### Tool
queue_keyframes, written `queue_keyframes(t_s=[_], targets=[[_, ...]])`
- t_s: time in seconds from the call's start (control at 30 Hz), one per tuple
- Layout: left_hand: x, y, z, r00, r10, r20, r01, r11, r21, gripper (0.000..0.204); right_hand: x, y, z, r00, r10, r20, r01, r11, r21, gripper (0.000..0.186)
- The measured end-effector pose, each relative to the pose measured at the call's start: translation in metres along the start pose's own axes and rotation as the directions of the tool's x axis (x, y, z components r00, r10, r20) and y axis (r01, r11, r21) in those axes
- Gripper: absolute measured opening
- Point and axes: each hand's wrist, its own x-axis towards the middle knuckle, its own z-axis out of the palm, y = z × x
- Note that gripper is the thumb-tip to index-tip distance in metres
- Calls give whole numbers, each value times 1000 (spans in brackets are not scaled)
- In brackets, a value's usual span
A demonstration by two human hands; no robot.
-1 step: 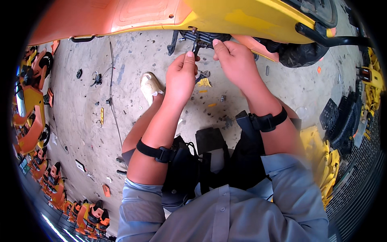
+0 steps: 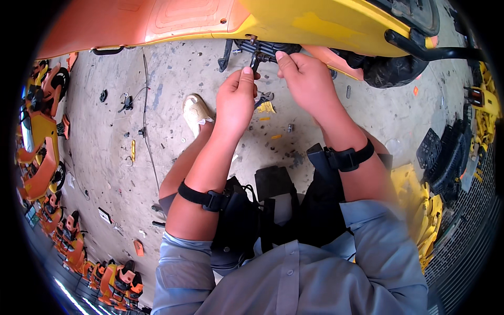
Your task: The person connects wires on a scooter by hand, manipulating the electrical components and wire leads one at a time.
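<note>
My left hand (image 2: pixel 236 97) is closed around the handle of a dark socket wrench (image 2: pixel 256 61), thumb on top. The wrench head points up, just below the lower edge of an orange and yellow vehicle body (image 2: pixel 278 23). From the head a dark socket (image 2: pixel 266 58) reaches rightward to my right hand (image 2: pixel 307 79). That hand is curled, its thumb stretched along the top; what lies inside its fingers is hidden. Behind the wrench shows a black ribbed footrest (image 2: pixel 278 47). An adjustable wrench (image 2: pixel 266 98) lies on the floor between my forearms.
Small parts, yellow scraps (image 2: pixel 266 107) and a dark cable (image 2: pixel 146 105) lie on the stained concrete floor. A black bar (image 2: pixel 430 52) juts out at the upper right. Black plastic panels (image 2: pixel 449 157) and yellow panels (image 2: pixel 415 205) stand at right. Orange vehicles (image 2: pixel 44 152) line the left.
</note>
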Motion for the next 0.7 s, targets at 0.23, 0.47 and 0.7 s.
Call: queue_keyframes(t_s=[0.23,0.47,0.7], targets=[[3,0,-1,999,33,-34,-31,997,70,38,2,12,11,975,-184,-129,189,981,32,26],[3,2,0,997,78,-26,-75,991,109,39,6,21,18,938,-291,-189,297,955,5,29],[-1,4,-5,998,56,-20,-53,993,108,40,5,3,11,1000,13,22,-13,1000,-10,26]])
